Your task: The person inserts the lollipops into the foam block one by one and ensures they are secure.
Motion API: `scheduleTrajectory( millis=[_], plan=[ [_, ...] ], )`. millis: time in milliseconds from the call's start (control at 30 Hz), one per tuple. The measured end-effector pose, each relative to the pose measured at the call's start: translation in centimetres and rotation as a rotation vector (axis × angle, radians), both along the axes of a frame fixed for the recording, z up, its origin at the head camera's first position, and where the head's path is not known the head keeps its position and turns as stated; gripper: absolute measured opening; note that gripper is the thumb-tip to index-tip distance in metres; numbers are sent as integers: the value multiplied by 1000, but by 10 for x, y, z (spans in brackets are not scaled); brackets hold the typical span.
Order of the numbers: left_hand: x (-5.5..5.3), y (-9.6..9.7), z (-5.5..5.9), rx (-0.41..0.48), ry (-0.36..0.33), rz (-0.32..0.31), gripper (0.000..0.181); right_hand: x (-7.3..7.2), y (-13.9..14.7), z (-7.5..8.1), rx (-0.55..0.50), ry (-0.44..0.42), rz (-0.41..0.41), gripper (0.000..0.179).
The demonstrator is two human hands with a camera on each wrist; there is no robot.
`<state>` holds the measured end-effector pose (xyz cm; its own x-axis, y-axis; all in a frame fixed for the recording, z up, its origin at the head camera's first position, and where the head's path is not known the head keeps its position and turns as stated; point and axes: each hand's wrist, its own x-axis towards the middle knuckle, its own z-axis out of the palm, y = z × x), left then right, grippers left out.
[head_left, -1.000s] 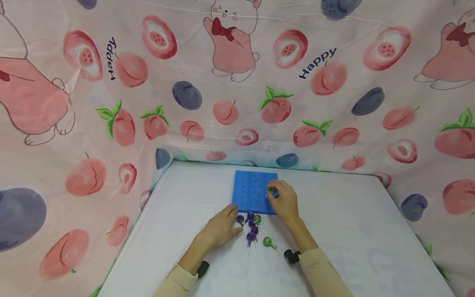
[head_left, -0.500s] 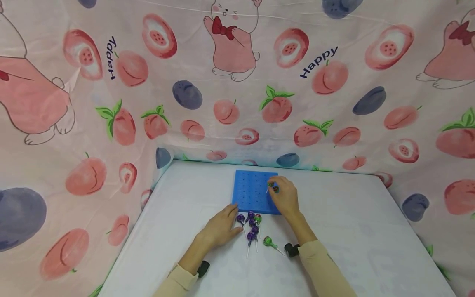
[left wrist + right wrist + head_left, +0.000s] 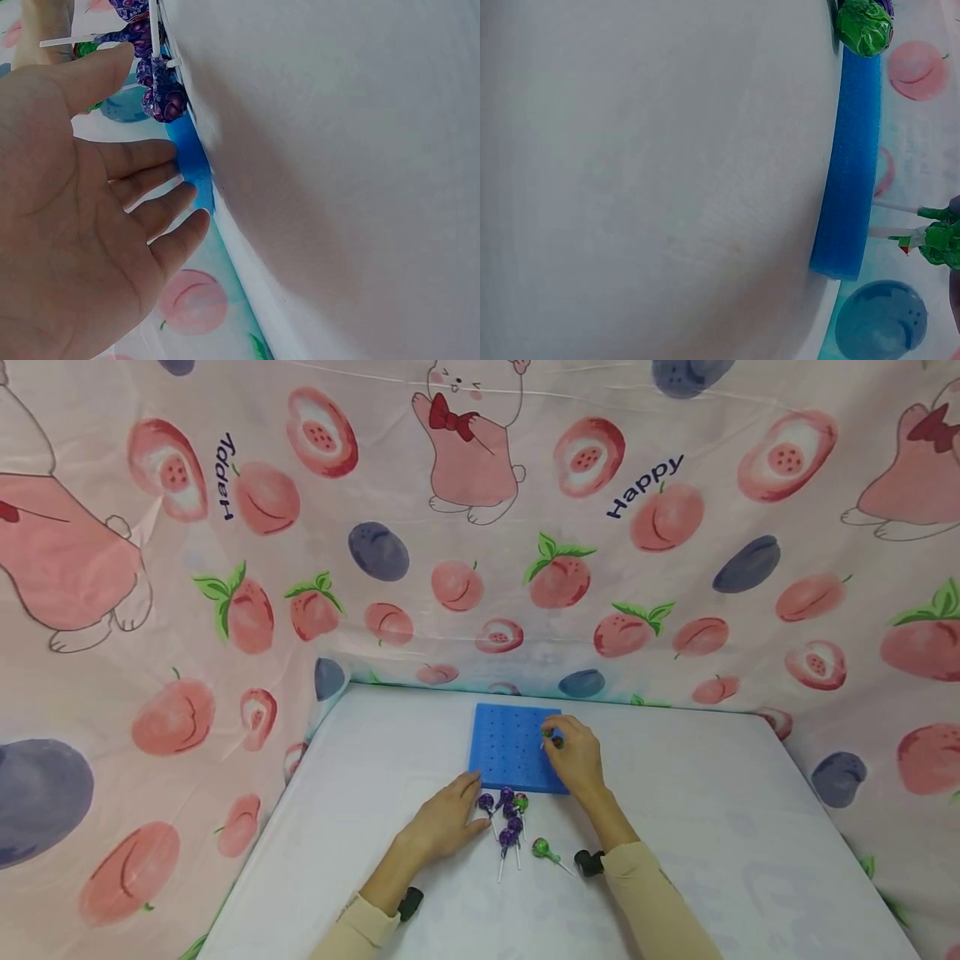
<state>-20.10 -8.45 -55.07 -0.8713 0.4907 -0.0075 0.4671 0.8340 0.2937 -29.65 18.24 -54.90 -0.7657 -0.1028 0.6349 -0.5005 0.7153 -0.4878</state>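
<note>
A blue foam board [image 3: 513, 747] with rows of small holes lies flat on the table. Over its right side, my right hand [image 3: 579, 760] pinches a green-wrapped lollipop [image 3: 547, 733]. A second lollipop [image 3: 558, 743] shows right beside those fingers. In the right wrist view, the green lollipop [image 3: 939, 244] has its white stick meeting the board's top face; how deep it sits is hidden. My left hand [image 3: 442, 822] lies with extended fingers, its fingertips at the board's front left corner. Next to its thumb are several purple lollipops [image 3: 507, 837] and one green-and-red lollipop [image 3: 521, 802].
A single green lollipop [image 3: 542, 848] lies apart, nearer the right forearm. The white table [image 3: 720, 827] stretches to both sides. Behind it hangs a fruit-printed cloth [image 3: 457, 585]. Black wrist cameras [image 3: 588, 863] sit on both wrists.
Since a second ago my right hand has shifted slightly away from me over the board, with the lollipop in its fingers. The left hand and the loose lollipops have stayed in place.
</note>
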Motion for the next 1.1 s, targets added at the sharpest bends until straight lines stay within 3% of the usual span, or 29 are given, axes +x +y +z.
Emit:
scheduleTrajectory(
  millis=[500, 933, 1100],
  plan=[
    [-1, -1, -2, 17, -2, -6, 75, -6, -1, -4, 3, 9, 10, 21],
    [-1, -2, -1, 16, -6, -10, 74, -6, -4, -5, -2, -46, 16, 19],
    [-1, -2, -1, 12, -1, -11, 74, -6, -5, -4, 21, -123, -3, 18]
  ],
)
